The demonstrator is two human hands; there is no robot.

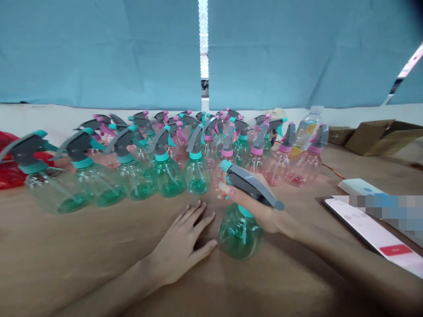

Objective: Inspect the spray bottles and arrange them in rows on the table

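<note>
My right hand [261,207] grips a green spray bottle [241,237] by its neck, under the grey trigger head with its turquoise nozzle. The bottle is see-through and leans slightly, its base at or just above the brown table. To its left, my left hand [185,242] lies flat on the table with fingers spread, holding nothing. Its thumb tip is close to the bottle. Beyond my hands stands a front row of spray bottles: green ones such as this one with a turquoise collar [198,176] on the left, pink ones [302,169] on the right.
More spray bottles [243,143] crowd behind the front row. A red plastic bag [13,169] lies at the far left. On the right are a lit phone [373,233], a small white box [360,189], an open cardboard box [383,136] and a clear plastic bottle [309,125].
</note>
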